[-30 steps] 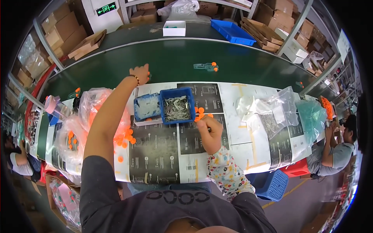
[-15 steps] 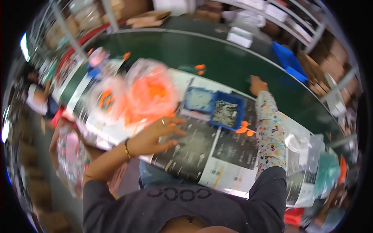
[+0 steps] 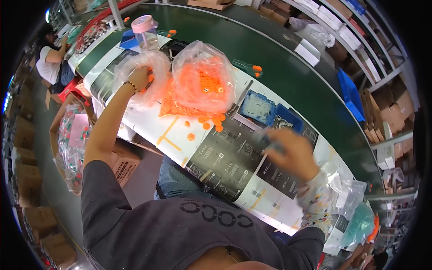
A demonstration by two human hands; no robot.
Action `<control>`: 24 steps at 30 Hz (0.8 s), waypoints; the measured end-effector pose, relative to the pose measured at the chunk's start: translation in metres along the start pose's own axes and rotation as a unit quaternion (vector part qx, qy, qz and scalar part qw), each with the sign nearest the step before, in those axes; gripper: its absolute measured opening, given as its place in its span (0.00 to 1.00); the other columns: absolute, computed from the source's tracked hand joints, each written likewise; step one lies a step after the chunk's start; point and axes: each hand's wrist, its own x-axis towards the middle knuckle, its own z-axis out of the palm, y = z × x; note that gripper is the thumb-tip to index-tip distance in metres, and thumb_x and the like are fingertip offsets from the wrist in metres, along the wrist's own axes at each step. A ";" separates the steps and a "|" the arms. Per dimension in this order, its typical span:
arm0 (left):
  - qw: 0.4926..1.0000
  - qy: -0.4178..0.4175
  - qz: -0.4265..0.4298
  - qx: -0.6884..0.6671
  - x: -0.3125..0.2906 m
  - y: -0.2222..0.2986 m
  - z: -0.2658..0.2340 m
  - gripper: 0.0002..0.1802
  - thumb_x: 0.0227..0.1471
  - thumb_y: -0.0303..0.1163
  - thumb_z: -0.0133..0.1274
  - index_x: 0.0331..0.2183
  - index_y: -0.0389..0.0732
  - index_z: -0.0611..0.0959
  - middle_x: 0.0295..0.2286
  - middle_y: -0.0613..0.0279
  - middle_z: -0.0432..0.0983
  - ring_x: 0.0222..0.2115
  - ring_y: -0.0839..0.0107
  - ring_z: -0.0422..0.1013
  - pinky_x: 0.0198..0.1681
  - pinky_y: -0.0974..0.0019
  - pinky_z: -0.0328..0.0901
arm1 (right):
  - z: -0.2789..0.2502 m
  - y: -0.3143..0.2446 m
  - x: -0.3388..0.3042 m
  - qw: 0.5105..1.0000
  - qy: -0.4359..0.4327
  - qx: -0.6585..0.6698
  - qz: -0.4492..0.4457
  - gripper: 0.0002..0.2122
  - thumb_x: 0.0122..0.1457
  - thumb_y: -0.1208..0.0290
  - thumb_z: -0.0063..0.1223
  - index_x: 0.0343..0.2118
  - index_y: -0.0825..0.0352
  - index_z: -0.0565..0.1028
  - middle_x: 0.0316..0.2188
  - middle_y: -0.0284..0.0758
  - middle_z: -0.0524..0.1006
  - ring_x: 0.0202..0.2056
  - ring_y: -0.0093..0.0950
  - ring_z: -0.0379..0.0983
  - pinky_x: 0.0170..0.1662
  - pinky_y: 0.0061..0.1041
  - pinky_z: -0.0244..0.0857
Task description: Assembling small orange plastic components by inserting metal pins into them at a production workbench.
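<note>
My left hand [image 3: 138, 78] reaches into the mouth of a clear plastic bag [image 3: 158, 96] at the left of the table, with its fingertips hidden among the bag's folds. Right of that bag lies a larger clear bag [image 3: 204, 76] full of orange plastic caps, and several loose caps [image 3: 206, 125] are scattered before it. Near the bins is my right hand [image 3: 294, 153], smeared by motion, so its fingers and anything in them cannot be read. Beyond it stand a blue bin [image 3: 288, 118] of metal pieces and a blue tray [image 3: 258, 107] of small whitish pieces.
A pink-lidded jar [image 3: 146, 33] stands at the far left. Behind the table runs a green conveyor belt [image 3: 288, 85] carrying orange pieces [image 3: 257, 69]. Clear plastic bags [image 3: 346, 193] lie at the right. A box of bagged goods [image 3: 74, 139] is at left; another person [image 3: 51, 58] sits farther off.
My left hand has moved from over the middle of the table into the left bag. My right hand has drawn back from over the belt to the near side of the bins.
</note>
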 end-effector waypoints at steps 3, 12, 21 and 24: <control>0.992 0.082 0.034 0.088 0.035 0.013 0.023 0.14 0.46 0.24 0.46 0.35 0.32 0.81 0.36 0.49 0.77 0.46 0.50 0.69 0.48 0.53 0.63 | 0.033 -0.043 -0.015 0.989 -0.145 0.010 -0.003 0.23 0.49 0.63 0.62 0.48 0.64 0.71 0.36 0.38 0.75 0.30 0.36 0.75 0.29 0.31 0.68; 0.894 0.043 0.232 0.382 0.067 -0.080 0.084 0.15 0.49 0.27 0.44 0.38 0.33 0.79 0.38 0.44 0.75 0.46 0.52 0.68 0.50 0.51 0.61 | 0.081 -0.043 -0.001 0.987 -0.141 -0.072 0.016 0.20 0.52 0.61 0.57 0.46 0.64 0.71 0.38 0.37 0.74 0.30 0.37 0.75 0.31 0.34 0.69; 0.986 0.055 0.146 -0.053 0.006 0.010 -0.004 0.07 0.47 0.28 0.48 0.31 0.40 0.78 0.26 0.48 0.76 0.30 0.49 0.73 0.33 0.50 0.66 | 0.043 0.046 -0.004 0.982 0.080 -0.034 0.166 0.12 0.53 0.63 0.54 0.36 0.65 0.76 0.31 0.38 0.75 0.34 0.38 0.73 0.38 0.35 0.68; 0.983 0.061 0.156 -0.078 0.002 0.017 -0.011 0.06 0.46 0.27 0.48 0.30 0.39 0.77 0.25 0.49 0.76 0.30 0.49 0.73 0.33 0.51 0.66 | 0.043 0.080 -0.002 0.975 0.037 -0.072 0.208 0.10 0.51 0.65 0.54 0.33 0.67 0.76 0.31 0.39 0.75 0.35 0.39 0.73 0.39 0.36 0.67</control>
